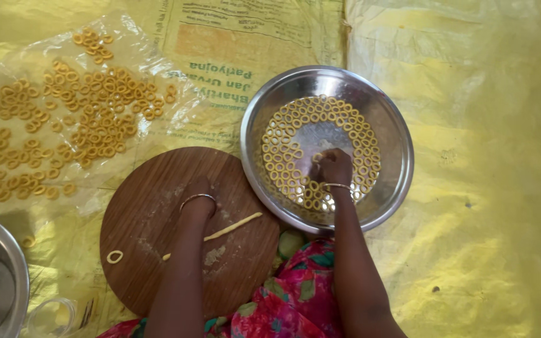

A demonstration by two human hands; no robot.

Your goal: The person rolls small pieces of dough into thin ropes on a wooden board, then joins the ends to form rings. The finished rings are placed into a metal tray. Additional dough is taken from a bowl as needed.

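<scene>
Wooden, round and brown, the rolling board (158, 213) is our landmark: across its lower right part lies a thin pale-yellow rope of dough (233, 226), its long axis slanting from lower left up to the right. Our left hand (200, 195) rests closed just above the rope's middle, nearer to it than the other, though we cannot tell if it touches. Our right hand (333, 166) is right of the board, inside the shiny steel bowl (389, 119), grip pinched among small dough rings (283, 164)
</scene>
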